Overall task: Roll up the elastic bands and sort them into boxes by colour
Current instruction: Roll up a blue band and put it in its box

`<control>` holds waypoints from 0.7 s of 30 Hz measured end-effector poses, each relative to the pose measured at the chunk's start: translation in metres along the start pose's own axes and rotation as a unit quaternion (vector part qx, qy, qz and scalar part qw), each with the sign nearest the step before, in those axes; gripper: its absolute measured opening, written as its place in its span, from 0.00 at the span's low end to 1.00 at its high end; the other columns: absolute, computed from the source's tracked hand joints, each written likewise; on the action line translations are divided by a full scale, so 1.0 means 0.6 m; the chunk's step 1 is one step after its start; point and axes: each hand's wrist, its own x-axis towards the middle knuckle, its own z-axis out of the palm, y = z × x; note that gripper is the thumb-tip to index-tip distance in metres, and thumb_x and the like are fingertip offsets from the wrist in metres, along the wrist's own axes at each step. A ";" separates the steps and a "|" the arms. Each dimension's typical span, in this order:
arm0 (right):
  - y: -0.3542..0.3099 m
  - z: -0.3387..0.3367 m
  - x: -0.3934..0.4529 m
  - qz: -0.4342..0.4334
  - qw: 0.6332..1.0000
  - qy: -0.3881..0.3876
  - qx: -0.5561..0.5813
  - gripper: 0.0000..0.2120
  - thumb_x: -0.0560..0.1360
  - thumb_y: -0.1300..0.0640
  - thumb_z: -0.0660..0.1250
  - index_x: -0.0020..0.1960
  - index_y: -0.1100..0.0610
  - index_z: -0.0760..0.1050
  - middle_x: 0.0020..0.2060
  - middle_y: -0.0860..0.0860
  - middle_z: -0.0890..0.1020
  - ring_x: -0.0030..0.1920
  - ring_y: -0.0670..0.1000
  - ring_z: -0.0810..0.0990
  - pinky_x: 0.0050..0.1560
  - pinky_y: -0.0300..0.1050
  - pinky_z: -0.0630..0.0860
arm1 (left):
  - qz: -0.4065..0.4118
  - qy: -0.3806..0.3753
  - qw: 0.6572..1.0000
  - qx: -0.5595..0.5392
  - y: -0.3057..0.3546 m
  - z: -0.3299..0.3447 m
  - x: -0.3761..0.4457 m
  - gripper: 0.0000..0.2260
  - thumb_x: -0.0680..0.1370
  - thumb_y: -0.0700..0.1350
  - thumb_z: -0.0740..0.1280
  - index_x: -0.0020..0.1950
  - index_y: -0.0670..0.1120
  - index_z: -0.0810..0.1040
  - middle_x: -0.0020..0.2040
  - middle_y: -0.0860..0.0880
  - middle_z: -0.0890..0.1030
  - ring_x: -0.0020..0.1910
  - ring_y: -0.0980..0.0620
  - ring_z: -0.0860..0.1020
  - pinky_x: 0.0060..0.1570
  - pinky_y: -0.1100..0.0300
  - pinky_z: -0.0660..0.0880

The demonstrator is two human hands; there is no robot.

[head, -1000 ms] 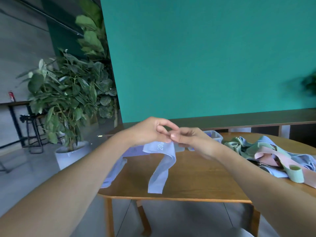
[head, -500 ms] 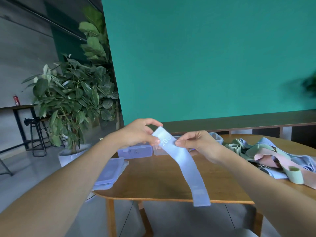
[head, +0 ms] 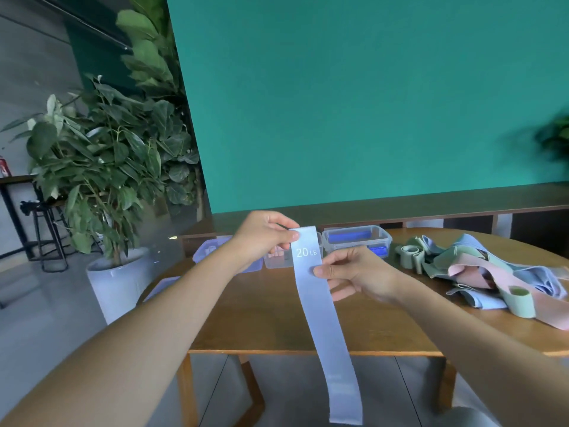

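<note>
- Nearest the viewer, a pale blue band (head: 326, 328) marked "20 LB" hangs flat and unrolled, its lower end dropping past the front edge of the desk (head: 271, 318).
- The left hand (head: 261, 238) pinches the band's top corner between thumb and fingers; the right hand (head: 351, 274) pinches its edge just below the printed mark. Both hands are closed on the band; neither is free.
- Judgement: this band is being straightened before rolling; no turn of a roll shows yet.
- To the right on the desk lies a tangled heap of bands (head: 480, 272), green, pink and pale blue. A few green ends look curled, but most are loose, so the bulk of the work appears outstanding.
- A flat lid (head: 160, 288) lies near the desk's left edge.
- Farther back stand three clear boxes in a row: the right box (head: 357, 241) holds something deep blue; the middle box (head: 278, 257) shows a trace of pink; the left box (head: 212, 252) is largely hidden by the left arm, contents unclear.
</note>
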 end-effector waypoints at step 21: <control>0.246 -0.102 0.263 0.020 0.993 0.106 -0.058 0.11 0.74 0.52 0.76 0.50 0.60 0.85 0.28 0.54 0.77 0.26 0.48 0.71 0.27 0.38 0.68 | -0.062 0.069 0.988 -0.123 -0.335 0.170 0.210 0.07 0.76 0.42 0.74 0.54 0.47 0.85 0.40 0.49 0.85 0.36 0.56 0.80 0.36 0.65 0.73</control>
